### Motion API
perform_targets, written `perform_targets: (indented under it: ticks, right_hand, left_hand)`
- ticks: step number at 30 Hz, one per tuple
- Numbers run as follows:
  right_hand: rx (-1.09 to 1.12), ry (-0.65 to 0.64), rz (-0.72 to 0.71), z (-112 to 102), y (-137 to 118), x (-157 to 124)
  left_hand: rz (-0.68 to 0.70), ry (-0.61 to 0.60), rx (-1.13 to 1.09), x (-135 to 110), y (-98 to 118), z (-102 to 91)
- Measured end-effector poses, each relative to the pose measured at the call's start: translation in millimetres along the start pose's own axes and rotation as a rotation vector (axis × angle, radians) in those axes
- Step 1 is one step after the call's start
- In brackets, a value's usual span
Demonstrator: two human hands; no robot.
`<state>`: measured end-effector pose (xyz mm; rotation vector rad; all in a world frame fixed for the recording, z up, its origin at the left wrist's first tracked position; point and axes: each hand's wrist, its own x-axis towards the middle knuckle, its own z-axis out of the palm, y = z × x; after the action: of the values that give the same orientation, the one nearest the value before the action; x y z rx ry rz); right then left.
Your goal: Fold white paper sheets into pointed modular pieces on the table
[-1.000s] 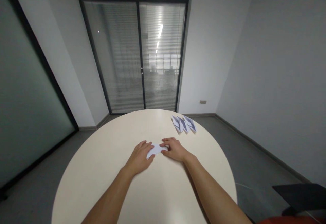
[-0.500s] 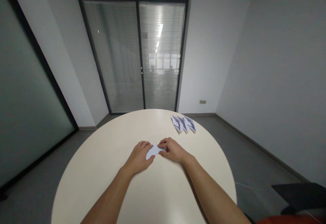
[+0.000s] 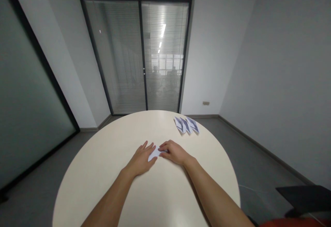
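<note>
A small folded piece of white paper [image 3: 155,153] lies on the round cream table [image 3: 103,172] between my two hands. My left hand [image 3: 141,158] lies flat on the paper's left part with its fingers stretched out. My right hand [image 3: 173,152] presses on the paper's right part, fingers curled down with the tips on the sheet. Most of the paper is hidden under the two hands.
Three folded paper pieces [image 3: 186,125] lie side by side near the table's far right edge. Behind the table is a glass sliding door with blinds [image 3: 139,54]. A dark chair part [image 3: 305,194] shows at the lower right.
My right hand has slid a little to the left over the paper, so less of it shows. My left hand's fingers have straightened out flat.
</note>
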<state>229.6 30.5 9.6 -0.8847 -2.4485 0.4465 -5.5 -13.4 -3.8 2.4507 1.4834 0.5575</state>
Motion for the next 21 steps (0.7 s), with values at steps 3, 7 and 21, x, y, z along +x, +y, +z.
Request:
perform_targets:
  ticks: [3, 7, 21]
  right_hand:
    - [-0.004, 0.006, -0.002, -1, -2, 0]
    - [-0.015, 0.015, -0.011, -3, -5, 0]
    - [-0.068, 0.044, 0.063, -4, -11, 1]
  left_hand:
    - [0.007, 0.013, 0.003, 0, 1, -0.6]
    - [0.037, 0.066, 0.031, 1, 0, 1.4]
    - [0.082, 0.178, 0.013, 3, 8, -8.8]
